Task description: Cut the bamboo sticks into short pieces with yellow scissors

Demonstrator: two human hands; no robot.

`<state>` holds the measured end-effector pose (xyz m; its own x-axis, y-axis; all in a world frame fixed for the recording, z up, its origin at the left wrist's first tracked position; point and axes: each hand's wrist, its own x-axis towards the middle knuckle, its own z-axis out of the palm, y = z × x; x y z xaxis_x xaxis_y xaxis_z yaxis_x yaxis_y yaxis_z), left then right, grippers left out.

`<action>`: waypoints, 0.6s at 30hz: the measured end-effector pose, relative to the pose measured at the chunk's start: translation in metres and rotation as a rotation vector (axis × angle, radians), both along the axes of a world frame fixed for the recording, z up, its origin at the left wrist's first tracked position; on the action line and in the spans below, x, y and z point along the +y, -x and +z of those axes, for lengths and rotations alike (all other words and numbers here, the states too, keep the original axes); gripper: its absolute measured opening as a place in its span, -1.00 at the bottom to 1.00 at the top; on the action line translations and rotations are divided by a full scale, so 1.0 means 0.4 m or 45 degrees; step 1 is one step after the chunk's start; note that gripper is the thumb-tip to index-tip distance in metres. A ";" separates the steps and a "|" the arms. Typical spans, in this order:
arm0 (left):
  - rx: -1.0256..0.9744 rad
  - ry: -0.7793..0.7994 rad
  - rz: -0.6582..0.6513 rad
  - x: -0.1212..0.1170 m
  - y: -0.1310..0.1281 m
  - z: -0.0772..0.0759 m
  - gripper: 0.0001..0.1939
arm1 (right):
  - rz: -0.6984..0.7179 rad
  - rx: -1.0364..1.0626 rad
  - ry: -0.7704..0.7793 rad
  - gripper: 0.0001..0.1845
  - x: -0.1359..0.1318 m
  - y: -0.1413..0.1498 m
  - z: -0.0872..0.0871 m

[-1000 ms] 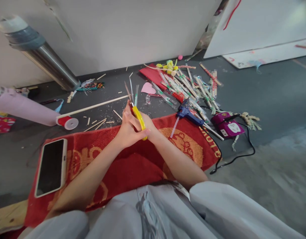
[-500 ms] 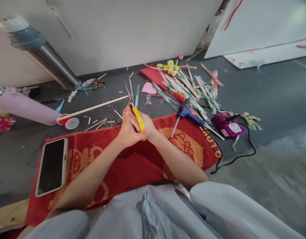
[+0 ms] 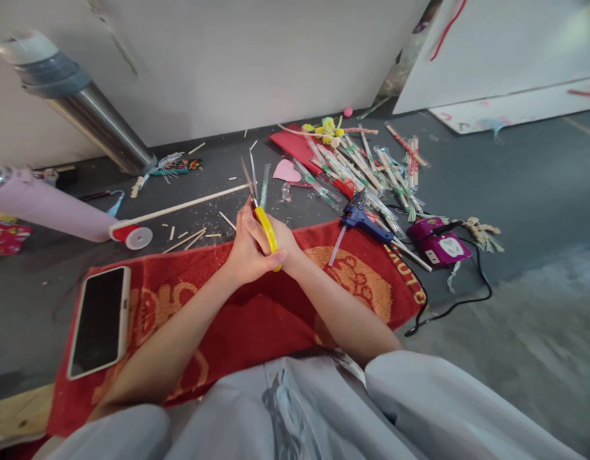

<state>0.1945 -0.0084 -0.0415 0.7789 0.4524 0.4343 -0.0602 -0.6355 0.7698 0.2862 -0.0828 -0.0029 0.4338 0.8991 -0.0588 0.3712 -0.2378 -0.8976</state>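
Observation:
My left hand point(image 3: 244, 252) and my right hand point(image 3: 285, 239) are pressed together around the yellow handles of a pair of scissors point(image 3: 266, 230). The blades point away from me and stand slightly apart. Between them lies the right end of a thin wooden stick point(image 3: 189, 203), which stretches left to a red and white spool-like piece point(image 3: 139, 237). The overlapping fingers hide part of the handles. Beneath both wrists is a red towel point(image 3: 256, 319) with orange patterns.
A phone point(image 3: 99, 322) lies on the towel's left side. Left stand a pink bottle point(image 3: 50, 204) and a steel flask point(image 3: 98, 115). To the right are a blue glue gun point(image 3: 362, 218), wrapped sticks point(image 3: 357, 166), a purple box point(image 3: 438, 239) and a black cable point(image 3: 486, 284). Stick offcuts point(image 3: 194, 237) lie near my hands.
Almost nothing differs. Both hands keep the scissors at the same spot on the stick, and the view shifts very slightly.

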 end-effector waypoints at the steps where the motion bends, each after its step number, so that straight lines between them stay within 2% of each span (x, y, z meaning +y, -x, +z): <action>1: 0.001 0.003 -0.010 0.001 0.000 -0.001 0.15 | -0.003 0.011 -0.011 -0.51 0.000 0.000 0.000; 7: -0.047 -0.021 -0.068 0.003 0.001 -0.010 0.08 | -0.100 0.064 -0.033 -0.52 -0.007 -0.015 0.014; 9: -0.096 -0.058 -0.044 -0.001 0.001 -0.004 -0.05 | -0.161 0.036 -0.044 -0.53 -0.009 -0.028 0.015; 12: -0.111 -0.088 0.133 -0.009 0.004 0.030 -0.37 | -0.237 -0.089 -0.102 -0.56 -0.010 -0.056 0.007; 15: 0.027 -0.329 0.296 -0.006 0.014 0.085 -0.72 | -0.267 -0.255 -0.097 -0.57 -0.009 -0.079 -0.005; 18: -0.093 -0.680 0.418 0.016 0.027 0.134 -0.85 | -0.240 -0.341 -0.134 -0.58 -0.010 -0.085 -0.011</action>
<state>0.1837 -0.0020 0.0120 0.5961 0.3689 0.7131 0.1631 -0.9253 0.3423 0.3201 -0.0867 -0.0071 0.5801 0.7970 0.1683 0.5557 -0.2361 -0.7972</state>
